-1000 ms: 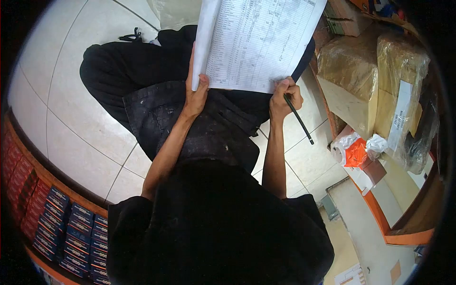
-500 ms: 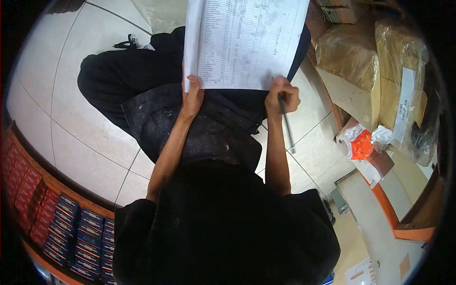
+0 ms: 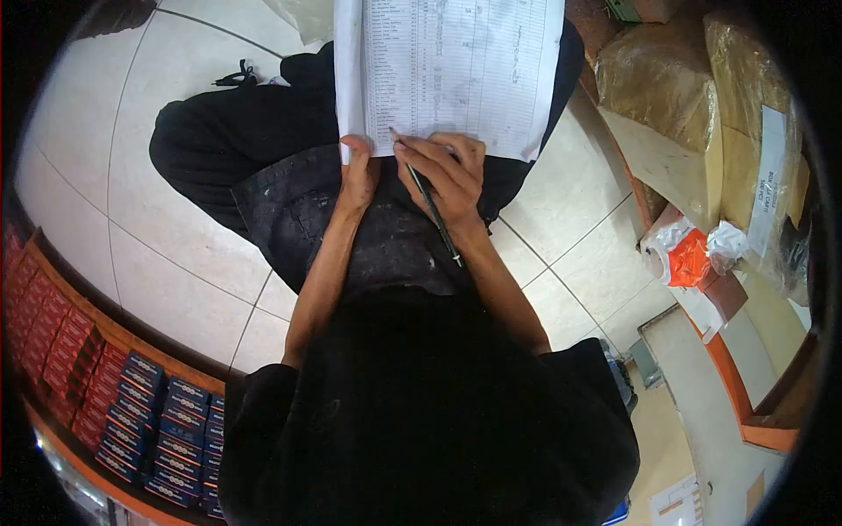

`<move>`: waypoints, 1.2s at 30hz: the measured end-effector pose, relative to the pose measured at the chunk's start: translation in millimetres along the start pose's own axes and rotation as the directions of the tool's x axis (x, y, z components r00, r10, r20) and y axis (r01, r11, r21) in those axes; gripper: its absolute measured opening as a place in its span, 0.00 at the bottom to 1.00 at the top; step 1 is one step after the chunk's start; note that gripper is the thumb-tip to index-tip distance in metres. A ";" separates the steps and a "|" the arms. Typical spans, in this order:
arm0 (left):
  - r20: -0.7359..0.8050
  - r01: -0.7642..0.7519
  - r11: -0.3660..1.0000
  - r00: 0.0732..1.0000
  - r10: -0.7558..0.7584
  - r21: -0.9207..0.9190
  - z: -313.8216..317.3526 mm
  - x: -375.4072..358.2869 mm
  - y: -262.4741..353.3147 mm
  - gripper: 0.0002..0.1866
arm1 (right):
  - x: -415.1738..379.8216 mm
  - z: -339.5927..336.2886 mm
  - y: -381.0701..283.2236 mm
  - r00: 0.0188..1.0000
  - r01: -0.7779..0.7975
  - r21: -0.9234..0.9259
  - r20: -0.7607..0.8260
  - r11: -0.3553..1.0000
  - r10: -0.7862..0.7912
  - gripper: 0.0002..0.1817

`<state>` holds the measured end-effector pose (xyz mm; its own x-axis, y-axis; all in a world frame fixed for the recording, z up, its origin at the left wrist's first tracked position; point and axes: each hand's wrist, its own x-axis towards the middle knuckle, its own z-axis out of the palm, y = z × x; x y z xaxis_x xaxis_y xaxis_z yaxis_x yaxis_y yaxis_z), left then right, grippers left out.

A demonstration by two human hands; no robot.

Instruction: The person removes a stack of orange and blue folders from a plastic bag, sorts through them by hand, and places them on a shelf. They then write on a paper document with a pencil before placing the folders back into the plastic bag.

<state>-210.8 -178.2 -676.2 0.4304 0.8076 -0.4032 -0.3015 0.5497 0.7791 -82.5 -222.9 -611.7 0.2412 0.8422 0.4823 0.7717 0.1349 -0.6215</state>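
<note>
White printed paper sheet (image 3: 465,79) lies over the black-clothed lap (image 3: 303,206), long axis apparently forward; left hand (image 3: 358,178) clamps its near-left corner, right hand (image 3: 452,180) pinches a slim black pencil (image 3: 433,210) at its near edge.

The person's right hand (image 3: 449,180) has crossed the printed sheet's (image 3: 491,96) lower edge — from its right corner to beside the left hand (image 3: 358,180) — carrying the pencil (image 3: 435,210) along.

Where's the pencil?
In the head view, the right hand holds the pencil, tip at the lower left of the printed sheet, near the left hand.
</note>
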 end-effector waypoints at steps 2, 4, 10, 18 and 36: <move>-0.002 0.008 1.000 1.000 -0.008 0.019 1.7 -2.3 2.7 0.46 | -3.9 -3.3 2.0 1.000 0.005 -0.044 -0.006 0.999 -0.005 0.14; -0.016 -0.010 0.999 1.000 0.011 0.045 4.5 -0.7 4.9 0.47 | -8.0 -9.9 5.9 1.000 -0.019 -0.091 0.010 0.996 0.020 0.14; -0.072 -0.015 0.999 0.997 0.018 0.046 0.5 -0.3 -2.5 0.47 | -15.0 -36.7 20.5 0.997 -0.069 -0.138 -0.037 0.988 0.064 0.12; -0.041 -0.047 0.999 0.998 0.047 0.010 0.3 -1.2 -0.3 0.40 | -22.9 -68.5 35.3 0.987 -0.126 -0.182 -0.126 0.975 0.104 0.10; 0.058 -0.001 0.995 0.998 0.007 -0.097 -1.0 -38.0 -7.4 0.39 | 1.9 -85.4 24.5 0.835 -0.426 0.220 -0.278 0.878 0.475 0.15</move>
<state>-225.8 -212.8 -667.1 0.4775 0.7973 -0.3693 -0.3828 0.5671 0.7293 -12.8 -262.6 -573.3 0.7317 0.6220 0.2790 0.4450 -0.1257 -0.8867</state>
